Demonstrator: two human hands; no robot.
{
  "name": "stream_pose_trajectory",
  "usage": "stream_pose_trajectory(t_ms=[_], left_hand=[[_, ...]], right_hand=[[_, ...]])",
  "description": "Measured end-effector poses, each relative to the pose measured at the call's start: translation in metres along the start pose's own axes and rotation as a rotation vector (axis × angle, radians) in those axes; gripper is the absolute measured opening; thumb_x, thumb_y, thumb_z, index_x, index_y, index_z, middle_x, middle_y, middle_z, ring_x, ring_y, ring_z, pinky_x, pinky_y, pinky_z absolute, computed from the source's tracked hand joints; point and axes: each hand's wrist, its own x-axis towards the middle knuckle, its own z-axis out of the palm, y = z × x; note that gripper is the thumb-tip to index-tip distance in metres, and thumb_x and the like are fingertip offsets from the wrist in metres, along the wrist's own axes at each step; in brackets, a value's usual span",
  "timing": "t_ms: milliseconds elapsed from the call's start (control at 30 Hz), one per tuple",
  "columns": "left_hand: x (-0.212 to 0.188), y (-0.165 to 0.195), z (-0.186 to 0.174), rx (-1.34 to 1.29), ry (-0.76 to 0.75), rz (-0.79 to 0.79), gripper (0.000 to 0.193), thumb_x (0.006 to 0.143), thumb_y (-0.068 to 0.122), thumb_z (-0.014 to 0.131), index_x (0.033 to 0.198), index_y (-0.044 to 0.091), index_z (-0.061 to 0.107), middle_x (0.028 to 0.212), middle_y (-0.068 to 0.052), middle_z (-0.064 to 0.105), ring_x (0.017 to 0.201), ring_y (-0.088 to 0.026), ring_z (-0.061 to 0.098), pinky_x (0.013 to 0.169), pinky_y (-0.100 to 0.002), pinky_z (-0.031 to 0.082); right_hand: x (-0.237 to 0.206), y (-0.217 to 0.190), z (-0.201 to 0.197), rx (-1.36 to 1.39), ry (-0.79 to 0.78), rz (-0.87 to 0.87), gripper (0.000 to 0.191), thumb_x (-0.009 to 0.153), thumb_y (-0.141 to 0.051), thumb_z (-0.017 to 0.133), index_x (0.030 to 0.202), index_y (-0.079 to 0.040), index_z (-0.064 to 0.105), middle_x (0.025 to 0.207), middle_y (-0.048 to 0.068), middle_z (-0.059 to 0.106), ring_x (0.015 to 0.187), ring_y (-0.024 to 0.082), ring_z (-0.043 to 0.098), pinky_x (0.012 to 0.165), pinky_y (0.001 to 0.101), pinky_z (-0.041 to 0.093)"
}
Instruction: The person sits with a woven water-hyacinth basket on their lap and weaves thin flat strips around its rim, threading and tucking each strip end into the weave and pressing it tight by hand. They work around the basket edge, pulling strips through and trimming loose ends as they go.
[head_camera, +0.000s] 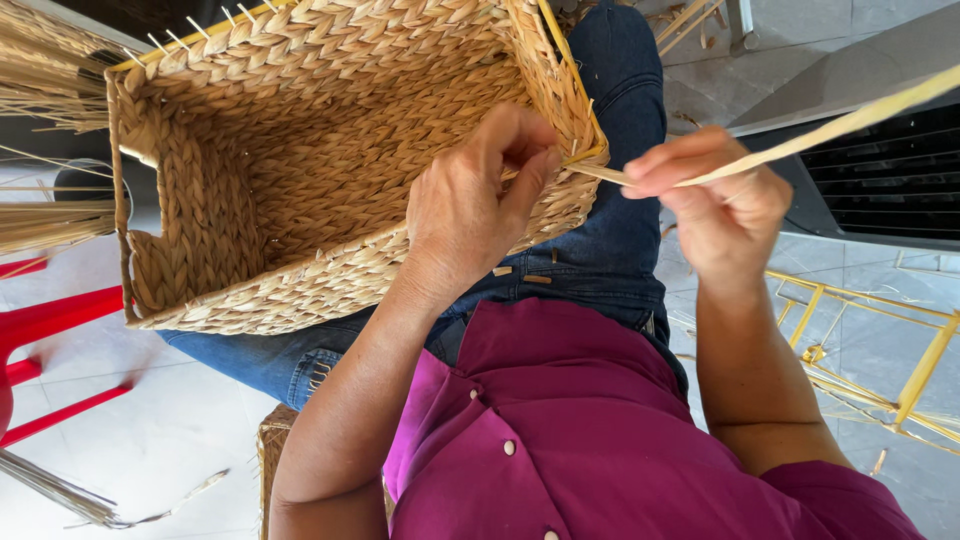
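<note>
A rectangular woven straw basket (300, 150) rests on my lap, its opening turned toward me. My left hand (470, 205) grips the basket's near corner at the rim, thumb and fingers pinched on the weave. My right hand (715, 200) is beside that corner and pinches a long flat pale fibre strip (830, 130) that runs from the rim up and away to the right. A yellow frame rod (570, 70) runs along the basket's right edge.
Bundles of dry straw (50, 215) lie at the left, above a red plastic stool (50, 320). A yellow metal wire frame (880, 350) lies on the tiled floor at the right. A dark slatted panel (890, 180) is at the upper right. A small woven piece (272, 440) sits below my left arm.
</note>
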Motion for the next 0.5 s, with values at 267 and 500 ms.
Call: stream_pose_trajectory(t_ms=[267, 500], left_hand=[[-0.011, -0.008, 0.006, 0.139, 0.140, 0.380, 0.017, 0.096, 0.016, 0.077, 0.112, 0.014, 0.072, 0.104, 0.001, 0.069, 0.099, -0.022, 0.070, 0.081, -0.037, 0.057], [-0.005, -0.005, 0.003, 0.086, 0.023, 0.171, 0.014, 0.095, 0.025, 0.073, 0.103, 0.013, 0.075, 0.099, -0.002, 0.070, 0.086, -0.026, 0.073, 0.071, -0.041, 0.055]], right_hand=[[0.013, -0.035, 0.005, -0.005, 0.009, -0.008, 0.015, 0.101, -0.007, 0.063, 0.100, 0.006, 0.070, 0.094, 0.020, 0.068, 0.076, 0.020, 0.070, 0.061, 0.0281, 0.060], [0.083, -0.004, 0.027, -0.150, -0.103, 0.081, 0.006, 0.113, 0.006, 0.067, 0.107, 0.007, 0.069, 0.095, 0.013, 0.069, 0.072, 0.014, 0.065, 0.064, 0.0269, 0.052]])
